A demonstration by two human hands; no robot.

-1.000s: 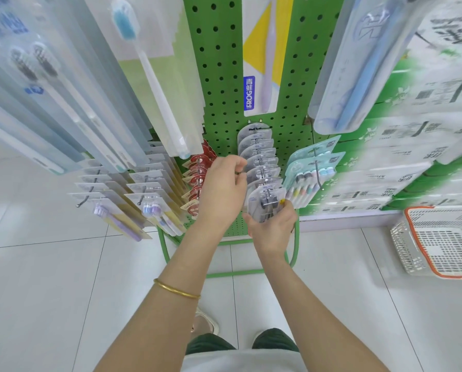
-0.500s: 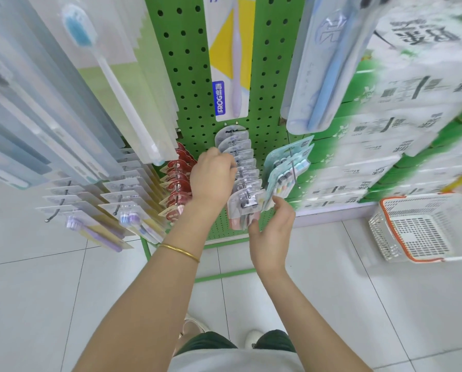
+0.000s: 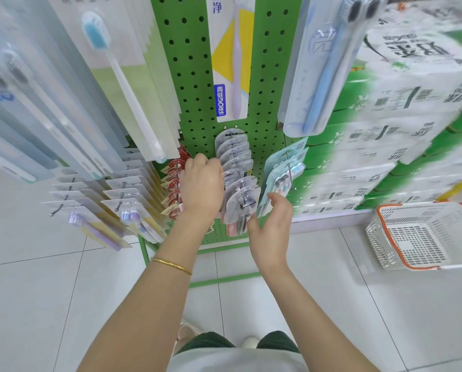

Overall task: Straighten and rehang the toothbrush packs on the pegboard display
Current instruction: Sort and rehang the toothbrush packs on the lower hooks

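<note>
Two hands flanked one peg row of clear toothbrush packs (image 3: 237, 170) on the green pegboard (image 3: 189, 76): left hand (image 3: 201, 183) curled against the row's left edge, grasp hidden; right hand (image 3: 271, 224) loosely spread, just right of the front pack (image 3: 244, 201). Yellow pack (image 3: 231, 63) above read "FROG".

This is a shop aisle. At twelve o'clock a green pegboard stand (image 3: 192, 76) carries rows of identical toothbrush packs (image 3: 237, 167) hung many deep. At two o'clock printed cartons (image 3: 399, 103) are stacked high, and at three o'clock a white-and-orange shopping basket (image 3: 423, 237) sits on the pale tiled floor (image 3: 63, 304).
</note>
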